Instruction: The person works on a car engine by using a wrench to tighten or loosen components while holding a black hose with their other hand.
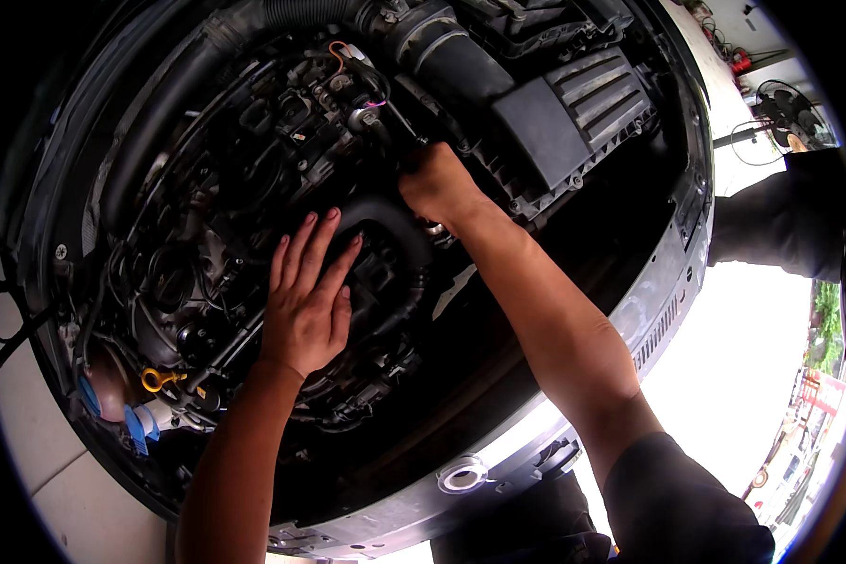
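Note:
My left hand (308,310) rests open over the engine, palm down with its fingers stretched out. Its fingertips are beside a thick curved black hose (390,214). To the right, my right hand (439,188) is closed in a fist deep in the engine bay, between the engine (291,141) and the black air filter box (573,117). A dark rod (402,120) runs up and left from the top of this fist; whether the fist grips it is hidden. Just below the fist shows a small shiny metal part (432,227).
A wide black intake duct (446,61) crosses the far side. At the left are a yellow dipstick loop (160,379) and a blue reservoir cap (141,428). The car's front crossmember (663,282) curves along the near right. Another person's dark-clothed leg (771,226) is at the right, near a fan (788,111).

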{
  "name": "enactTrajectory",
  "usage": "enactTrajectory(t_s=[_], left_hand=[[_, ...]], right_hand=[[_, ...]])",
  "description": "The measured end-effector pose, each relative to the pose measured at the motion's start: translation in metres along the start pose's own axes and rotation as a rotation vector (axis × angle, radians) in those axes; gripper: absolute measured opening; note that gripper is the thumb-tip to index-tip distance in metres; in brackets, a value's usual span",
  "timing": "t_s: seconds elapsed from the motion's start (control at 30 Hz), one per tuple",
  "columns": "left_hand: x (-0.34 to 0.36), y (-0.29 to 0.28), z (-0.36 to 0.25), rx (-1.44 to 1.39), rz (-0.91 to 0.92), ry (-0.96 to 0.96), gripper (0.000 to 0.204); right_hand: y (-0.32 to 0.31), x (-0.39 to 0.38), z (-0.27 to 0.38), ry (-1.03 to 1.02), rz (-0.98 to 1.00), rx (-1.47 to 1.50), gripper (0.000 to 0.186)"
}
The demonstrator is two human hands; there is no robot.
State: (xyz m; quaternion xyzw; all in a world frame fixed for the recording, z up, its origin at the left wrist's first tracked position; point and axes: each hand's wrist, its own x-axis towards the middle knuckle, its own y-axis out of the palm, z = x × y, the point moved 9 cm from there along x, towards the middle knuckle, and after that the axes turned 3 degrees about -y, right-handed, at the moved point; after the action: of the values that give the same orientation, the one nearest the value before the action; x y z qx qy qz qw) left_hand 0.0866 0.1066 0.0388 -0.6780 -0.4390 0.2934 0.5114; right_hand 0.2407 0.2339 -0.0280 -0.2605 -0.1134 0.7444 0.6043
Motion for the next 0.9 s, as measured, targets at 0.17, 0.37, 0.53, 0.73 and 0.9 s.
enactTrajectory(t_s=[0.17,0.37,0.53,0.73,0.9], left_hand=[[-0.001,0.003,0.001,0.021,0.001,0.002,0.056],[0.0,-0.001,0.0,0.032,-0.016,0.021,0.056],[0.0,0.0,0.001,0.019,-0.015,0.009,0.054],[-0.001,0.0,-0.001,0.017,-0.032,0.026,0.054],[0.001,0.0,-0.001,0.029,-0.015,0.016,0.055]], right_hand=[[0.008,0.005,-0.015,0.108,0.069,0.151,0.024],[-0.009,0.015,-0.015,0.14,0.219,0.141,0.021],[-0.024,-0.015,-0.004,-0.078,0.104,-0.138,0.035],[-0.021,-0.022,0.009,-0.132,0.115,-0.391,0.048],[-0.011,-0.015,0.01,-0.209,0.008,-0.556,0.036]])
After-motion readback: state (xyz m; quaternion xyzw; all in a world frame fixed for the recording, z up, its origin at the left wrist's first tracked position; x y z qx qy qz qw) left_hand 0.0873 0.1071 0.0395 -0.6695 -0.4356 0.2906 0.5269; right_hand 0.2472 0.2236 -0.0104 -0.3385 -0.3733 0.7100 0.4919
